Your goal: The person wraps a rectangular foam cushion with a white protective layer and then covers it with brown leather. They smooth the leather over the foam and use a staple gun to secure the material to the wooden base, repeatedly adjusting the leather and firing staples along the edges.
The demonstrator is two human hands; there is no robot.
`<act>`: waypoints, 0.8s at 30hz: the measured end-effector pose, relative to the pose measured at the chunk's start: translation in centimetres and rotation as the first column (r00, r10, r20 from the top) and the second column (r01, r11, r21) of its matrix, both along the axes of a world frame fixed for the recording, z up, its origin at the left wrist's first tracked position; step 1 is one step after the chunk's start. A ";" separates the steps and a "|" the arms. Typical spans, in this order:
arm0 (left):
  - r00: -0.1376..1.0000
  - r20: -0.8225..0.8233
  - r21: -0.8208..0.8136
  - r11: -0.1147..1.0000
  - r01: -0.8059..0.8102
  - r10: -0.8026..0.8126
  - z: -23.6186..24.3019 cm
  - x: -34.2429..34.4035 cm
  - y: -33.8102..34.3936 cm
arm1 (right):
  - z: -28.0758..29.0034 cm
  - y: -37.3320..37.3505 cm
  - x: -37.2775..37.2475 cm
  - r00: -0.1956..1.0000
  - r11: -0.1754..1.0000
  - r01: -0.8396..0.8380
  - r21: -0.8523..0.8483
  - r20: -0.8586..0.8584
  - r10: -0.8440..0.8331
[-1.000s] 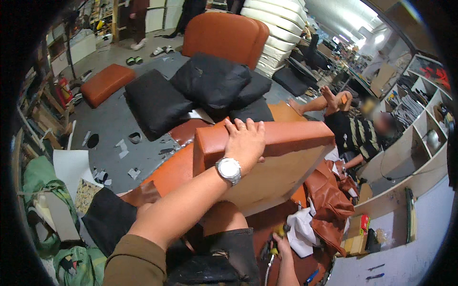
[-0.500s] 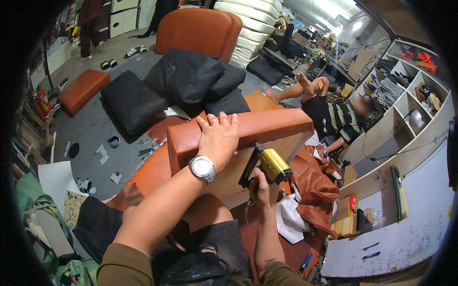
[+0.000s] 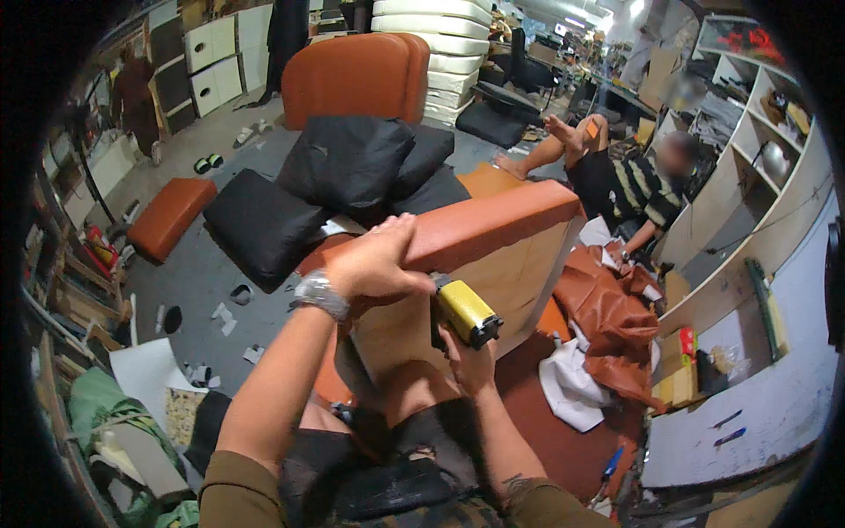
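A padded seat panel [image 3: 493,222], covered in orange-brown leather with a pale wooden underside, is tilted up in front of my knees. My left hand [image 3: 374,262] lies over its leather-covered edge. The fingers are stretched out along the top, and the thumb points toward the tool. A wristwatch [image 3: 321,296] is on that wrist. In my right hand [image 3: 468,359] is a yellow-bodied staple gun [image 3: 466,310], gripped by its handle. Its nose is at the panel's near side, close below the leather edge and next to my left thumb. The exact contact point is hidden.
Black cushions [image 3: 348,163] and an orange-brown backrest [image 3: 352,79] stand beyond. A small leather cushion [image 3: 172,218] lies left. Loose leather [image 3: 607,312] and a white cloth [image 3: 572,385] lie right, near another person [image 3: 629,189] on the floor. A shelf unit [image 3: 735,207] lines the right.
The staple gun and my right hand have moved left along the panel, closer to my left hand. The panel has turned, showing more of its wooden underside. My left hand has shifted slightly left.
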State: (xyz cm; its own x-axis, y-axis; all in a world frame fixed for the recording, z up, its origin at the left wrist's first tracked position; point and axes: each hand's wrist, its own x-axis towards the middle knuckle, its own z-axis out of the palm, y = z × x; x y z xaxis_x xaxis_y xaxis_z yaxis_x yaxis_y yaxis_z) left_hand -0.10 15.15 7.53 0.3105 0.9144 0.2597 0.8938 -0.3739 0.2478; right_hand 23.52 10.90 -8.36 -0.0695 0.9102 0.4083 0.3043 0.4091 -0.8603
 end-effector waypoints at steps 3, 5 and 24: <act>0.950 0.017 -0.263 0.918 -0.296 0.311 -0.6 -3.4 -3.2 | 0.1 -0.4 -0.9 0.992 0.994 -0.074 -0.075 -0.109 0.066; 0.975 0.078 -0.162 0.967 -0.195 0.210 -1.5 -4.5 -4.7 | 0.6 -0.9 -1.4 0.987 0.992 -0.097 -0.075 -0.133 0.086; 0.979 -0.061 -0.160 0.966 -0.202 0.194 -1.2 -3.2 -5.1 | 3.4 -4.2 -3.6 0.991 0.994 -0.101 -0.034 0.082 0.104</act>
